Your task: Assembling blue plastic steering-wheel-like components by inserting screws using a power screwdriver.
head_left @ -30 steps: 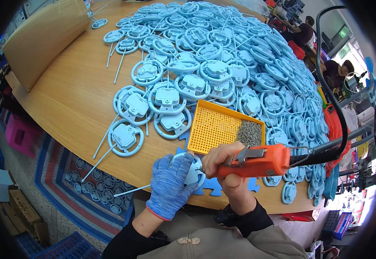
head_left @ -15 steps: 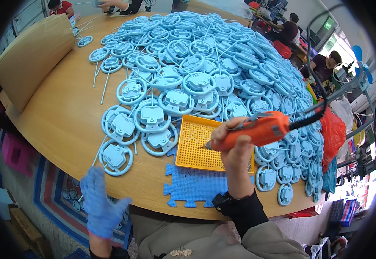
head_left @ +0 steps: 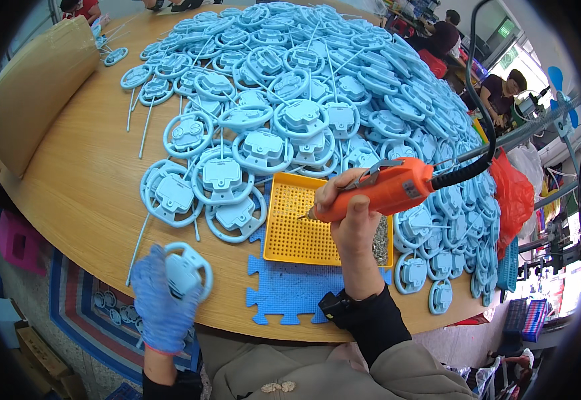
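Observation:
My left hand [head_left: 162, 303], in a blue glove, closes its fingers on the left side of a light blue toy steering wheel [head_left: 185, 272] at the table's near edge. Its raised middle block faces up. An orange electric screwdriver [head_left: 390, 187] with a black cord is gripped in my bare right hand [head_left: 356, 223]. The screwdriver's tip points left and stands over a yellow perforated tray [head_left: 300, 233], whose right end holds many small metal screws [head_left: 380, 241]. Beneath the tray lies a blue foam mat [head_left: 290, 290].
A large heap of similar blue steering wheels [head_left: 304, 113], several with thin rods, covers the far and right table. A cardboard sheet [head_left: 37, 93] stands at the left. A red plastic bag [head_left: 512, 200] hangs at the right. Other people sit farther back.
My left hand, open before, has closed on the nearest steering wheel, which sits slightly lower and turned in view. The screwdriver has shifted slightly left, still in my right hand.

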Demonstrator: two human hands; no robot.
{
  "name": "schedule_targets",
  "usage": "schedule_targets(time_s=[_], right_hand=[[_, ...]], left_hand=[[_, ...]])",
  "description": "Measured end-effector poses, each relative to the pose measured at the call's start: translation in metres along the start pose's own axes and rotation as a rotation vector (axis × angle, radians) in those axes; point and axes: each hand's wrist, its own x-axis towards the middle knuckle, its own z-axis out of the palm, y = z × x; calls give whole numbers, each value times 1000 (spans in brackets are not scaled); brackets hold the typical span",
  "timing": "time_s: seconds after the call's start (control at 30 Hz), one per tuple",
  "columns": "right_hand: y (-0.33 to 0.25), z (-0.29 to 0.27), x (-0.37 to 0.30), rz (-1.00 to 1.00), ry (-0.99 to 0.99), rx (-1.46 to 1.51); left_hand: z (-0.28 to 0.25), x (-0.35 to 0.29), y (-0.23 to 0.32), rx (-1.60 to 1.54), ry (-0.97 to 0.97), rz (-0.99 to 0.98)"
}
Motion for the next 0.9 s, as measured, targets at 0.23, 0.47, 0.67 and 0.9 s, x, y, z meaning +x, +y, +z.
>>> schedule_targets(time_s=[0.23, 0.47, 0.67, 0.9], right_hand=[[2, -1, -2, 3, 15, -16], [-15, 4, -5, -18, 10, -44], [-64, 23, -29, -22, -69, 167], [-67, 35, -74, 150, -269, 58]], left_hand=[[3, 6, 80, -212, -229, 234], [33, -4, 94, -175, -204, 306], [29, 1, 98, -165, -243, 185], [32, -2, 101, -169, -202, 168]])
